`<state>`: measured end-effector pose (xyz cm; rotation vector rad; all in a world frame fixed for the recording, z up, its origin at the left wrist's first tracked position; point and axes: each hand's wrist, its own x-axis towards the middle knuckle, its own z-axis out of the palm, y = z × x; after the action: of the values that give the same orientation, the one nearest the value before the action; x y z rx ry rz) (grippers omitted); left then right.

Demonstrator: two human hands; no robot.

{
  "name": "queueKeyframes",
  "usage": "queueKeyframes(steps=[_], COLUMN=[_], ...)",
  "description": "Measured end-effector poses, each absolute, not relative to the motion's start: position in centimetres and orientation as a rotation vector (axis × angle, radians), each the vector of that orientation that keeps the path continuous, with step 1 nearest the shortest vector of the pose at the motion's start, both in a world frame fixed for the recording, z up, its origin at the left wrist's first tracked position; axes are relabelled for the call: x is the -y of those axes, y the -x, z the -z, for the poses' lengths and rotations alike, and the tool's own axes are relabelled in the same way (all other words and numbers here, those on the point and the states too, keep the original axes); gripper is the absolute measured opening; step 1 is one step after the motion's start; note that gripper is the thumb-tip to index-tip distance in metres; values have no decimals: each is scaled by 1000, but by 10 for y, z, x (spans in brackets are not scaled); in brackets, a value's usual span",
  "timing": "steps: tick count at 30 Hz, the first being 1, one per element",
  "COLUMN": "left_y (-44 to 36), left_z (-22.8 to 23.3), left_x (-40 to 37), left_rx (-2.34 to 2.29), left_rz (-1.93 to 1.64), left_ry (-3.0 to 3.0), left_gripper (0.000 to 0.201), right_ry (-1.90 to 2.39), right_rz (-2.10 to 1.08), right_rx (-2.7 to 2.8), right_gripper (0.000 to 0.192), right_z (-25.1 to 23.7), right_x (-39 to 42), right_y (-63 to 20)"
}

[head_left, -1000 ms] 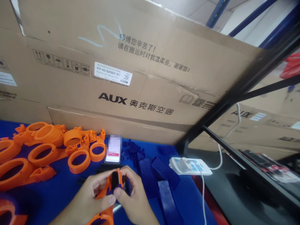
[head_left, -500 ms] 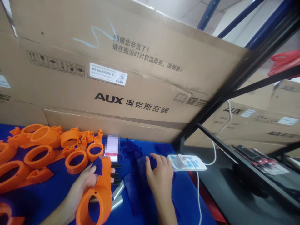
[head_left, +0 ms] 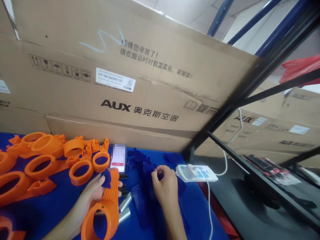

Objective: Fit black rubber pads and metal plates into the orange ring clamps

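A big cardboard carton (head_left: 130,76) printed AUX leans behind the blue bench (head_left: 57,206), its top and left side cut off by the frame. To the right a black metal frame (head_left: 250,86) slants across, with more cartons blurred behind it. On the bench's left lies a heap of orange ring parts (head_left: 42,160), several running out of view. A white power strip (head_left: 196,173) sits at the bench's right edge, its cord trailing off the bottom. A phone (head_left: 118,160) stands by the rings, screen blurred. The left hand (head_left: 91,196) has its grip wrapped around an orange ring bracket (head_left: 105,206) with a small blue piece (head_left: 107,178) at its top — the ring's lower part is cropped. The right hand (head_left: 163,186) pinches at the dark blue blocks (head_left: 146,196) beside it; whether it holds one I cannot tell — blue merges with blue.
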<state>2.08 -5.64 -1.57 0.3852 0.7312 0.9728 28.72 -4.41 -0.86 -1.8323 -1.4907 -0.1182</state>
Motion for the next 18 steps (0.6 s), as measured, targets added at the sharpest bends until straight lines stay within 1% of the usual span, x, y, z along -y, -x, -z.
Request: queueKeyframes(steps=[4, 7, 11, 16, 18], left_y=[-20, -23, -28, -27, -25], left_z=[17, 20, 22, 25, 25], left_x=[55, 58, 61, 58, 57], left_rx=[-682, -634, -575, -619, -645], left_rz=[-959, -997, -1057, -1084, -1104], left_ry=[-384, -391, -467, -522, -547], left_gripper=[47, 44, 36, 35, 38], right_ry=[1492, 1324, 1202, 1130, 1128], right_rz=[-324, -521, -647, -725, -736], right_rx=[1403, 1422, 1416, 1503, 1548], right_gripper=[19, 24, 25, 18, 15], right_z=[11, 15, 17, 13, 13], right_x=[48, 55, 67, 74, 77], right_y=[-269, -246, -219, -203, -198])
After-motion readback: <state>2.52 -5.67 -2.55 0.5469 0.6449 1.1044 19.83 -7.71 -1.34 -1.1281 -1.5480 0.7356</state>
